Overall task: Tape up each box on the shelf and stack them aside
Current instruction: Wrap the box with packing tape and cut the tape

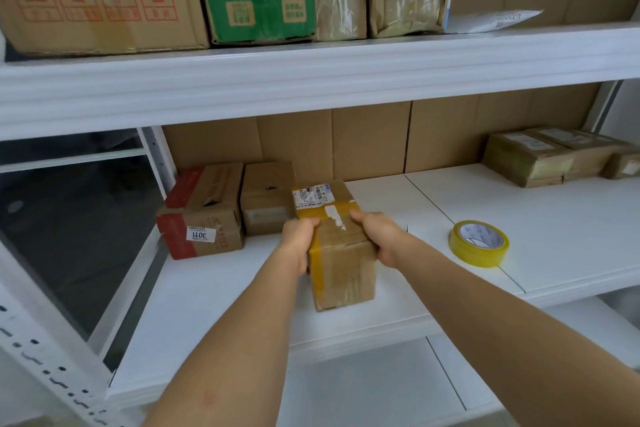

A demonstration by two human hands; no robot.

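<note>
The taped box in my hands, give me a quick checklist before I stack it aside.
1. Grip: left hand and right hand both hold the taped box at its sides: ok.
2. Yellow tape runs over the top and down the front: ok; bottom seam: cannot tell.
3. Tape roll lies apart on the shelf, to the right: ok.
4. Stack of boxes at far right, path along the shelf open: ok.
5. Two boxes to the left, taped or not: cannot tell.

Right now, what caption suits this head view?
Both hands, left hand and right hand, grip a taped box beside yellow tape roll.
</note>
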